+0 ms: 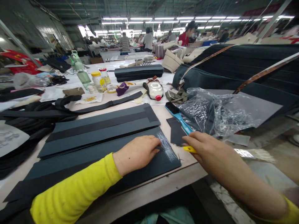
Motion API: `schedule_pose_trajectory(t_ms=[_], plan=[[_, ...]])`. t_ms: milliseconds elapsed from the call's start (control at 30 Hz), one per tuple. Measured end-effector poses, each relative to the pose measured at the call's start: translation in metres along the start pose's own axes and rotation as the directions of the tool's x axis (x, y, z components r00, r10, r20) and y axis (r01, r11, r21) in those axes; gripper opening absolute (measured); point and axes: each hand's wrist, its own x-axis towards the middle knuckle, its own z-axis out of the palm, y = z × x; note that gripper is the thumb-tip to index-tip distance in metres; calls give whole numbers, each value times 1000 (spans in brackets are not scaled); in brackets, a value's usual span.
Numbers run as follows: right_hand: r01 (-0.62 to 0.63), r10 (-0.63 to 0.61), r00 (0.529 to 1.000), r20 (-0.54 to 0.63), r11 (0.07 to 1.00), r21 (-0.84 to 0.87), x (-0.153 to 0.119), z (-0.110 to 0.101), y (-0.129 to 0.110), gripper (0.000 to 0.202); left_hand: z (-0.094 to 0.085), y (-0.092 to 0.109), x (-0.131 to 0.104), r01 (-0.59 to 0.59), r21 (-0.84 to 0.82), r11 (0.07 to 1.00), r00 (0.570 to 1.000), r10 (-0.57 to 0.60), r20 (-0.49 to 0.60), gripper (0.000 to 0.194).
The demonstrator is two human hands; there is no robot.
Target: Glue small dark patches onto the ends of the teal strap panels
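Observation:
My left hand [141, 151], in a yellow sleeve, rests on a dark blue-green panel [137, 140] with its fingers curled together. Whatever they may pinch is hidden. Beside the fingertips, whitish streaks [167, 147] mark the panel's right end. A black strip [63, 174] runs along this panel and under my forearm. My right hand [205, 146] is closed around a flat paintbrush [190, 149]; its yellow handle end points left, its pale bristles right. Right at these fingers lies the end of a blue-handled brush [183, 123] with black bristles; contact is unclear.
Behind lies a stack of panels [102, 126] with a black strip. Farther back are jars [99, 81], a white bottle with red cap [154, 90] and more stacked panels [139, 73]. Clear plastic [217, 109] and a large dark pile [252, 65] occupy the right. People work beyond.

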Motion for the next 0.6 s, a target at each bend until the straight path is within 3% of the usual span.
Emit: schedule_pose_trajectory(t_ms=[100,200,400,600], plan=[[-103,115,967,227,993,-62,15,20,-7,13,-7,-2,0,15,38,999,998,-13,-63,12],[-140,152,922,355,988,-59,24,26,-11,4,-10,-5,-2,16,50,999,997,-12,-74,12],[-138,150,910,387,989,-60,25,29,-10,17,-7,-8,-2,-6,49,999,999,9,-50,13],[-120,130,924,360,992,-50,24,31,-7,15,-7,-7,-2,-8,31,999,999,9,-42,14]])
